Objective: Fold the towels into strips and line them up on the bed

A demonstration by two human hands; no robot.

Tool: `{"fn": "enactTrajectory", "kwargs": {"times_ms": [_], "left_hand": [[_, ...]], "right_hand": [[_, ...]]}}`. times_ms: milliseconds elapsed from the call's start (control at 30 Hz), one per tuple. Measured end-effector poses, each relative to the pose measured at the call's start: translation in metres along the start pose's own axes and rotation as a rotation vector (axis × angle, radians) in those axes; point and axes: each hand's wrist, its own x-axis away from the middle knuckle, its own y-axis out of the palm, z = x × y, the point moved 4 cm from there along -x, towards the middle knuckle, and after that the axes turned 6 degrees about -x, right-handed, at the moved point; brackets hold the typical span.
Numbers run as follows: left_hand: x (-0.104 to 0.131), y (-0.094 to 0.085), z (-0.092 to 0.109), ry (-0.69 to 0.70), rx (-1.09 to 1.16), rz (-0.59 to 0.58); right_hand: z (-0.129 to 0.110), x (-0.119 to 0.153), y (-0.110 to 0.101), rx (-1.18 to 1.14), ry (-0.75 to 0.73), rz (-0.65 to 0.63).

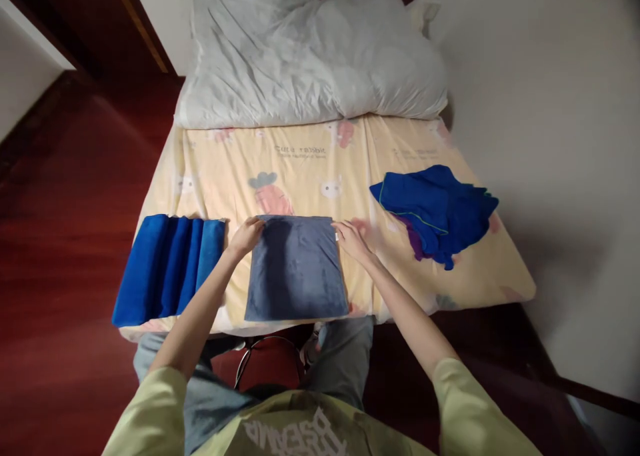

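A grey-blue towel (300, 269) lies flat as a near square at the front of the bed in the head view. My left hand (247, 235) grips its far left corner with the fingers closed. At the far right corner, beside a small white tag, my right hand (351, 238) pinches the edge. To the left, several folded blue towels (165, 263) lie side by side, partly behind my left forearm. A crumpled heap of blue cloths (440, 206) with green edging rests on the right, and a purple cloth (415, 239) pokes out under it.
The bed (310, 166) has a yellow sheet printed with rabbits and carrots. A bunched white quilt (310, 56) covers its far end. A white wall (550, 143) stands on the right, and dark red floor (65, 243) shows on the left. Below the bed's front edge is a stool (267, 363).
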Motion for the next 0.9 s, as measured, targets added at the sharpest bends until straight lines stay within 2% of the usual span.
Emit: {"fn": "enactTrajectory", "kwargs": {"times_ms": [100, 200, 300, 400, 567, 700, 900], "left_hand": [[-0.042, 0.016, -0.010, 0.054, -0.075, -0.094], [-0.056, 0.030, -0.021, 0.098, -0.080, -0.178], [-0.060, 0.034, -0.031, 0.117, -0.047, -0.195], [-0.063, 0.033, -0.041, 0.091, -0.011, -0.208], [-0.066, 0.032, -0.046, 0.065, 0.000, -0.247], [-0.068, 0.032, -0.045, 0.035, -0.014, -0.232], [-0.074, 0.033, -0.044, 0.023, -0.159, -0.229]], "right_hand": [[0.022, -0.048, 0.022, 0.111, 0.021, -0.140], [0.048, -0.067, 0.043, 0.157, 0.069, -0.237], [0.066, -0.070, 0.052, 0.178, 0.058, -0.258], [0.074, -0.071, 0.053, 0.201, 0.042, -0.254], [0.072, -0.072, 0.051, 0.241, 0.029, -0.250], [0.066, -0.071, 0.047, 0.242, 0.027, -0.233], [0.073, -0.078, 0.047, 0.243, 0.087, -0.192]]}}
